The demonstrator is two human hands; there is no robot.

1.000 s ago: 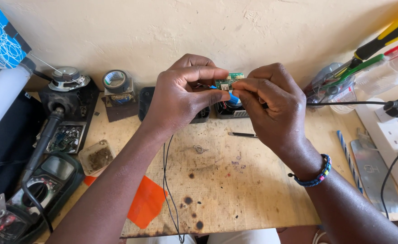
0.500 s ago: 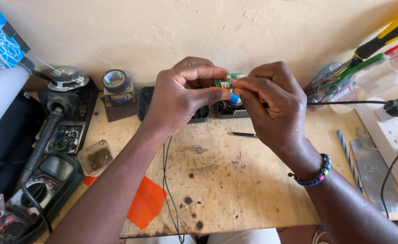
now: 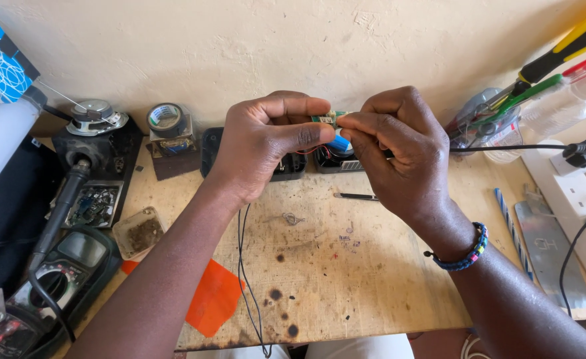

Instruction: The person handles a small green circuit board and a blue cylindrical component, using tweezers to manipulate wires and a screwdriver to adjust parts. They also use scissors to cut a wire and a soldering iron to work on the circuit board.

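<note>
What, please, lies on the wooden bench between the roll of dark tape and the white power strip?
In the head view, both hands, left hand and right hand, pinching a small green circuit board.

Two hands, left (image 3: pixel 266 143) and right (image 3: pixel 399 149); one small circuit board (image 3: pixel 325 119) pinched between them; one tape roll (image 3: pixel 166 119); one multimeter (image 3: pixel 57 279); one tweezers (image 3: pixel 356 197); one beaded bracelet (image 3: pixel 466 251); one orange sheet (image 3: pixel 213 299).

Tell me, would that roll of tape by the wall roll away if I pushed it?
Probably not. The roll of tape lies flat on its side atop a small block, so a push would likely slide it rather than roll it. It looks light for its size, being a hollow ring. Nudged off the block's edge, it might tip onto its rim and roll then.
</note>
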